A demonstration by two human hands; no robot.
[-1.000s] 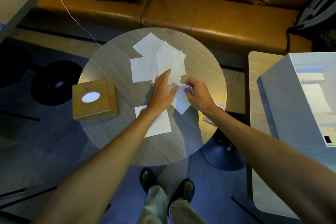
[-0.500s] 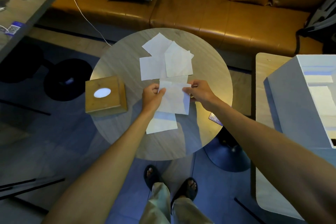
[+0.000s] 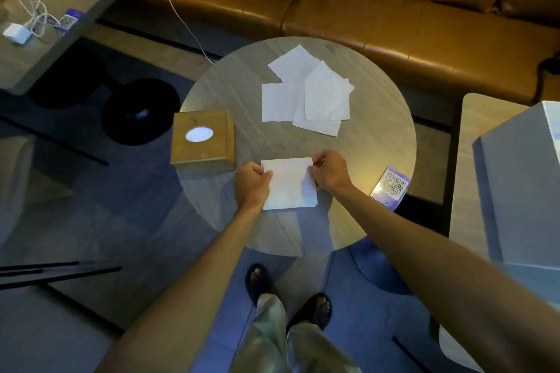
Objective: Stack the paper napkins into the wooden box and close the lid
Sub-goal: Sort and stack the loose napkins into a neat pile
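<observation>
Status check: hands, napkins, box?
Left hand and right hand pinch the top corners of one napkin. Loose napkins lie beyond, uncollected. Wooden box lid down, beside left hand. Nothing blocking.

The left hand (image 3: 253, 183) and right hand (image 3: 330, 174) cover both side edges of the napkin (image 3: 289, 182) they pinch; how many sheets lie under it cannot be told. Beyond the hands the loose napkins (image 3: 306, 97) overlap, hiding their count. Right of the right hand, the card (image 3: 391, 186) bears print too small to read.
</observation>
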